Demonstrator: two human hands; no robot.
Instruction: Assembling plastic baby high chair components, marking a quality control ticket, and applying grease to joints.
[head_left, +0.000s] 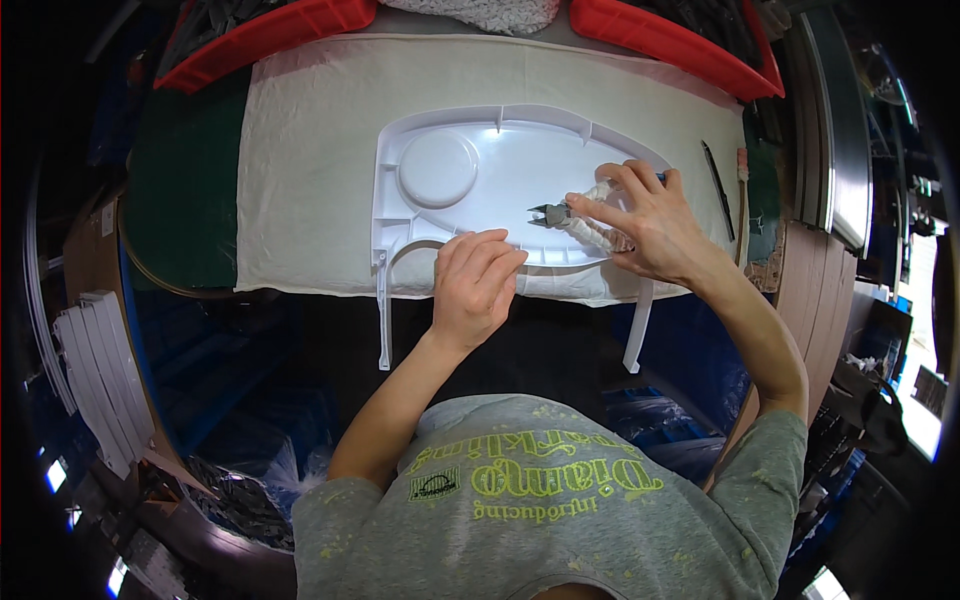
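A large white moulded plastic part [535, 160] lies on the cloth, its raised rim and a round disc-shaped boss facing up. Two of its narrow legs hang past the table's near edge. My left hand [472, 290] is closed over the near rim, fingers bent together; its thumb is hidden. In my right hand [655, 228] is a pair of nippers [556, 214], the handles wrapped in whitish material. Their dark jaws point left above the part's floor, slightly parted, close to the ribs along the near rim.
A pale cloth [300, 150] covers the table. Red bins of dark pieces stand at the far left [270, 42] and far right [690, 45]. A black pen [718, 190] rests right of the part. White slatted pieces [95, 370] stand at the left.
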